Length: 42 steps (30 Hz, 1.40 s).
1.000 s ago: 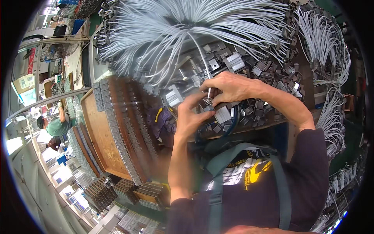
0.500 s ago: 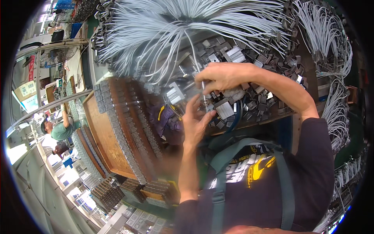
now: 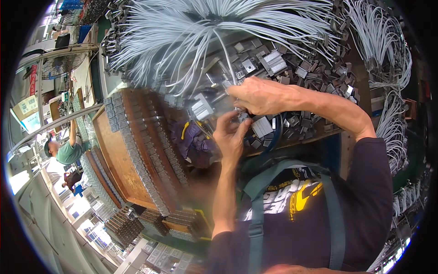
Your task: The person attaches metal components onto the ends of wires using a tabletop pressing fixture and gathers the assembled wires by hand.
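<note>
Your left hand (image 3: 229, 140) pinches small metal part (image 3: 243, 118), thumb against fingertips, just below your right hand (image 3: 260, 96), which closes round white cable (image 3: 229, 60). Part looks hard, light, perhaps slick: hold by sides. Cable likely springy: grip near part.

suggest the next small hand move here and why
Perhaps nudge the white cable toward the small metal block with the right hand: its fingers close around the cable just above the block, which the left hand holds between thumb and fingers. Whether the two already join is hidden.
</note>
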Motion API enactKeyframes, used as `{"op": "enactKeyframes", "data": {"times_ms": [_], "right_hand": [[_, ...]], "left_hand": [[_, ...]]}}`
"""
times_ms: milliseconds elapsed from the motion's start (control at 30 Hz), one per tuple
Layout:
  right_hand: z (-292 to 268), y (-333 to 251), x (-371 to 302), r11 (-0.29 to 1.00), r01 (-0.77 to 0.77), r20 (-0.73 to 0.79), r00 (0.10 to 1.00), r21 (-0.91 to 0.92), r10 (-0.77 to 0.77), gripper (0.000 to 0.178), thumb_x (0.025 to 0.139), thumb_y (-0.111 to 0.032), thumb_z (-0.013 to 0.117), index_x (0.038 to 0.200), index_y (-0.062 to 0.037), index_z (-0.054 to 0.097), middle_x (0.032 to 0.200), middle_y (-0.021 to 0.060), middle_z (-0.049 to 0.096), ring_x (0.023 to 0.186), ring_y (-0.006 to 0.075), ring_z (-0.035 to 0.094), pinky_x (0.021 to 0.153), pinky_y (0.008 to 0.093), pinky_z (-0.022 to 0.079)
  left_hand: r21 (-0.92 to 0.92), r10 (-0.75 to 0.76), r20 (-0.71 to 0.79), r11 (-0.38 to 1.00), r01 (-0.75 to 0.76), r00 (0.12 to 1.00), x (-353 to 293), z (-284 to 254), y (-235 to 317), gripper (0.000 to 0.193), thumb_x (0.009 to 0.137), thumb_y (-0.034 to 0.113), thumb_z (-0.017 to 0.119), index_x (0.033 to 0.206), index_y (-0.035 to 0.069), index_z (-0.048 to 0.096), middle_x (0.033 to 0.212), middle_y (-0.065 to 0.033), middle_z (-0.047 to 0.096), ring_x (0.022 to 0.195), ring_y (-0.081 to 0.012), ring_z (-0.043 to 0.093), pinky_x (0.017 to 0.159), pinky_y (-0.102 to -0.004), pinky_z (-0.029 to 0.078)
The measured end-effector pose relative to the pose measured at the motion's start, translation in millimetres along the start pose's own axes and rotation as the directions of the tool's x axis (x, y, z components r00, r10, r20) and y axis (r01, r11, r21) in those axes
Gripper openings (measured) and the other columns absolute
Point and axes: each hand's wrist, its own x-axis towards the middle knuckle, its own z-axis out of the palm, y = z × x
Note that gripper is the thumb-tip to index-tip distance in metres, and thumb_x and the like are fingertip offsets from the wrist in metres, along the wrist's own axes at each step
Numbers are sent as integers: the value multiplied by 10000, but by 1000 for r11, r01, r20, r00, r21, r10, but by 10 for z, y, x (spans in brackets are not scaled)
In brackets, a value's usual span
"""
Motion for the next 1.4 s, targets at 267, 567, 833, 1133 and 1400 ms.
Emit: {"op": "enactKeyframes", "data": {"times_ms": [267,567,833,1133,1400], "right_hand": [[68,92,-41,997,28,-57,998,-74,-32,120,943,-78,619,945,35,580,741,222,683,715,422,682,641,472,515],[151,204,-92,999,32,-123,992,-42,-37,238,904,-156,709,916,33,565,703,202,674,661,407,673,608,446,519],[39,81,-43,978,8,-8,1000,-206,-10,562,697,-331,888,887,73,547,679,255,649,658,426,677,603,465,539],[-158,170,70,929,-1,88,995,-371,36,419,685,-195,810,895,76,569,717,254,660,715,438,685,651,480,555],[-13,365,387,859,92,215,976,-503,21,386,684,-201,812,890,80,645,806,253,705,781,427,712,699,481,580]], "left_hand": [[-31,11,-7,999,-11,1000,19,37,41,335,897,-62,747,1196,-13,602,913,-128,722,750,-127,680,705,-271,581],[-280,-166,63,943,177,984,108,85,30,301,931,-54,691,1202,-40,562,1135,-215,689,921,-264,733,797,-367,647],[-160,-392,-69,912,378,917,360,127,192,420,917,87,765,1249,-30,536,956,-131,719,794,-169,700,641,-288,598],[572,-48,-70,816,80,996,557,171,503,611,721,169,889,1230,-29,617,1207,-192,670,1061,-326,661,894,-418,534],[825,337,24,525,-209,941,784,92,217,735,582,123,928,1236,16,610,1375,-227,536,1324,-432,462,1095,-536,372]]}}
